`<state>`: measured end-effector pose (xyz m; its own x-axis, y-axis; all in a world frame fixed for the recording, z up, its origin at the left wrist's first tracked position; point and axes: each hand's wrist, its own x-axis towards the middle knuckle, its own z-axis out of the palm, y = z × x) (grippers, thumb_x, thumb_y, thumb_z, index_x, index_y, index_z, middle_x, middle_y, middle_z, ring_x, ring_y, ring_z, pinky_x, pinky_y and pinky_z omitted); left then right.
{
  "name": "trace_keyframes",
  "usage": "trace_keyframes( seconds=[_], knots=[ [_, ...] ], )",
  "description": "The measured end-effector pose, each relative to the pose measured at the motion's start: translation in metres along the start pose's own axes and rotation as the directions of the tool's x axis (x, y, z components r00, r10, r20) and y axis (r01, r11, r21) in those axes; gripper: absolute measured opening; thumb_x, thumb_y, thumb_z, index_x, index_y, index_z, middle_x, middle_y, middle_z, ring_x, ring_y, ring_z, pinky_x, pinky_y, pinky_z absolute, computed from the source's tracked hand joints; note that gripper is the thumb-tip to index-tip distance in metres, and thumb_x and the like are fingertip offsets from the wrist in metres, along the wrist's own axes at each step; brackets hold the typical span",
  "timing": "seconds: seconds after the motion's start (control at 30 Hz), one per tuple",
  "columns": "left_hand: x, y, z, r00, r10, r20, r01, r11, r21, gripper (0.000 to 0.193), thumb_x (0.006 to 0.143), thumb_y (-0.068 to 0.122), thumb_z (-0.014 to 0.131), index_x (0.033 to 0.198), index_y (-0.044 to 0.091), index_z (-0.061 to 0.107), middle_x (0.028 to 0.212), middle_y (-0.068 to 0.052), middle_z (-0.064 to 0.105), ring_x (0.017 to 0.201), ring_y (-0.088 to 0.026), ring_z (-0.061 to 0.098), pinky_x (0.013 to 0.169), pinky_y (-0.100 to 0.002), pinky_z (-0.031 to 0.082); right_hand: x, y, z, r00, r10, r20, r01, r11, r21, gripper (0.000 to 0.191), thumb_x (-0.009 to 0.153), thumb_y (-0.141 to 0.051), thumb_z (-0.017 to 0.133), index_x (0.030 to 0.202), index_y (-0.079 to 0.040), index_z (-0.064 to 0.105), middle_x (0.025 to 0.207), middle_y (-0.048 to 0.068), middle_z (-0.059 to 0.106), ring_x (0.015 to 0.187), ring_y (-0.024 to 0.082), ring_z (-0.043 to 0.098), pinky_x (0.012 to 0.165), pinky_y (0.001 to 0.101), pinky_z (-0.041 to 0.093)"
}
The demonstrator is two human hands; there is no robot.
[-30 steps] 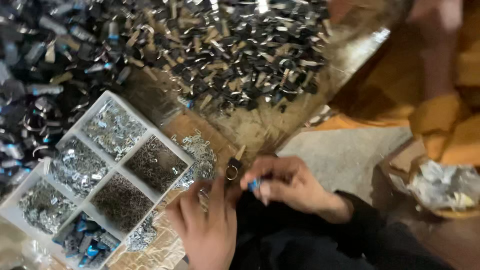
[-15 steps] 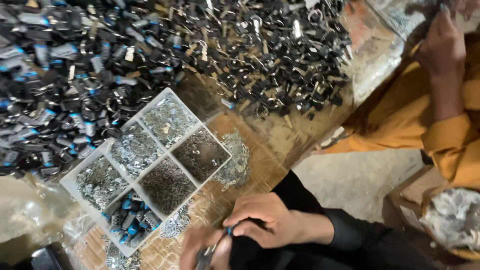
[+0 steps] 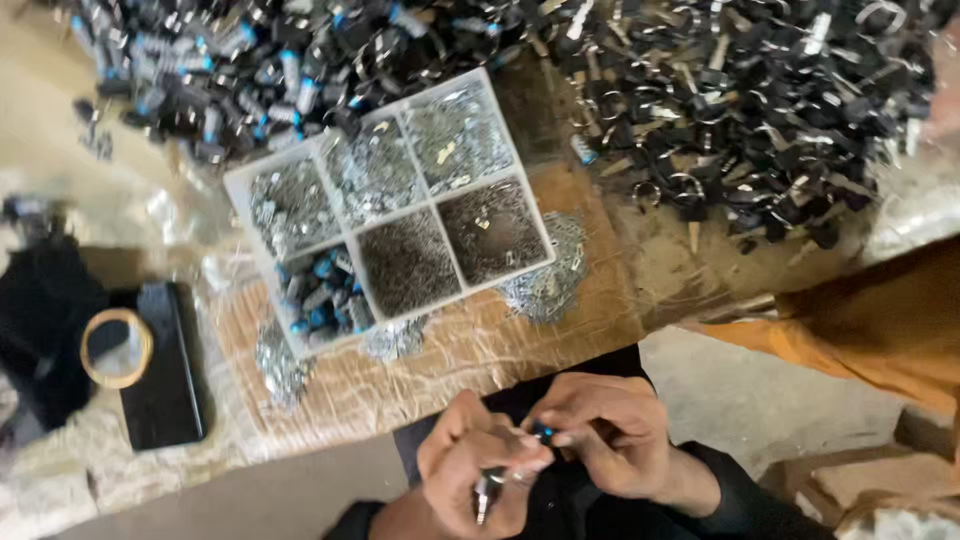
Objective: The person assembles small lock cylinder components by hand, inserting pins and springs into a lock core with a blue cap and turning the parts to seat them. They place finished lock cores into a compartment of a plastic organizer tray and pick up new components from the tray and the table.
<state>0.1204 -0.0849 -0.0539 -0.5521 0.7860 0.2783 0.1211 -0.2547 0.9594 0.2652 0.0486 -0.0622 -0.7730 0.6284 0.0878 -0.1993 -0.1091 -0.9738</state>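
Observation:
My left hand (image 3: pixel 478 468) and my right hand (image 3: pixel 605 430) are together low in the view, below the edge of the board. Between the fingertips sits a small blue and black part (image 3: pixel 543 432), pinched by my right hand. My left hand grips a small dark metal key piece (image 3: pixel 488 488) that hangs below its fingers. Just above the hands lies a white compartment tray (image 3: pixel 392 215) holding small metal parts, with blue and black pieces in its lower left section.
A large heap of black keys and metal rings (image 3: pixel 700 90) covers the far side. Loose metal bits (image 3: pixel 545 285) lie beside the tray on the wooden board (image 3: pixel 460 345). A black phone (image 3: pixel 165 365) and a tape ring (image 3: pixel 116 347) lie at left. Another person's orange garment (image 3: pixel 880 320) is at right.
The view has swung, so the tray now sits further right and higher. My hands stayed together low in the frame, working the small part between the fingers.

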Motion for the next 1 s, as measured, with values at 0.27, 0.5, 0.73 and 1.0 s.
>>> trace_keyframes(
  seconds=[0.27,0.5,0.73,1.0],
  knots=[
    [0.049,0.051,-0.025,0.795,0.179,0.579,-0.355,0.912,0.205,0.013,0.101,0.002,0.074,0.112,-0.004,0.069,0.117,-0.016,0.065,0.100,-0.030,0.076,0.087,-0.038,0.065,-0.024,0.003,-0.027,0.820,0.520,0.241,-0.570,0.700,0.429,0.013,0.096,-0.002,0.069,0.105,0.006,0.072,0.108,0.021,0.074,0.083,0.021,0.072,0.070,0.0300,0.061],
    [0.030,0.067,-0.047,0.824,0.022,0.566,-0.293,0.872,0.392,0.023,0.091,0.007,0.075,0.112,0.001,0.068,0.122,-0.012,0.066,0.100,-0.028,0.070,0.092,-0.040,0.060,-0.029,0.013,-0.028,0.753,0.560,0.345,-0.655,0.684,0.320,0.011,0.096,-0.004,0.069,0.104,0.003,0.066,0.102,0.017,0.075,0.075,0.016,0.071,0.061,0.0265,0.060],
    [0.093,0.087,-0.070,0.639,-0.085,0.765,-0.198,0.942,0.270,0.023,0.086,0.008,0.075,0.108,0.007,0.072,0.101,-0.008,0.060,0.092,-0.024,0.061,0.079,-0.037,0.054,0.004,-0.018,0.002,0.705,0.560,0.435,-0.615,0.789,-0.019,0.041,0.090,-0.004,0.082,0.125,0.003,0.060,0.120,0.021,0.064,0.092,0.022,0.074,0.069,0.0301,0.068],
    [0.127,0.065,-0.084,1.000,-0.024,0.012,-0.003,0.340,0.941,0.032,0.091,0.017,0.083,0.119,0.004,0.075,0.110,-0.010,0.066,0.097,-0.029,0.061,0.080,-0.042,0.052,0.106,-0.059,-0.007,0.956,0.067,0.285,-0.006,0.978,-0.209,0.067,0.087,-0.014,0.080,0.145,-0.003,0.047,0.142,0.018,0.060,0.117,0.022,0.073,0.078,0.0279,0.072]
  ],
)
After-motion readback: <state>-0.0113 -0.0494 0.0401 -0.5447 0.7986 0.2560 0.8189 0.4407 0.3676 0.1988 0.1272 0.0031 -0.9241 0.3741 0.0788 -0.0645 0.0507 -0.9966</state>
